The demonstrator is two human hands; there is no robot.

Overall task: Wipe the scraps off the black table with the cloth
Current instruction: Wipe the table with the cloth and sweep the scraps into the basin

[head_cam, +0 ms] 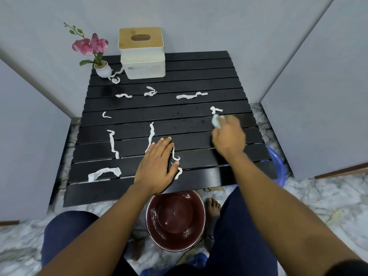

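A black slatted table (199, 82) carries several white paper scraps, among them a long strip (191, 95) at the far right, a small one (216, 109) just beyond my right hand, and a curled strip (104, 173) at the near left. My right hand (229, 136) is closed around a bunched pale blue cloth (216, 121), pressed on the table's right side. My left hand (157, 164) lies flat, palm down, near the front middle, partly covering a scrap (177, 156).
A white tissue box with a wooden lid (142, 52) and a small pot of pink flowers (95, 56) stand at the table's far left. A dark red bowl (176, 220) sits on the floor below the front edge. A blue basin (277, 166) shows at the right.
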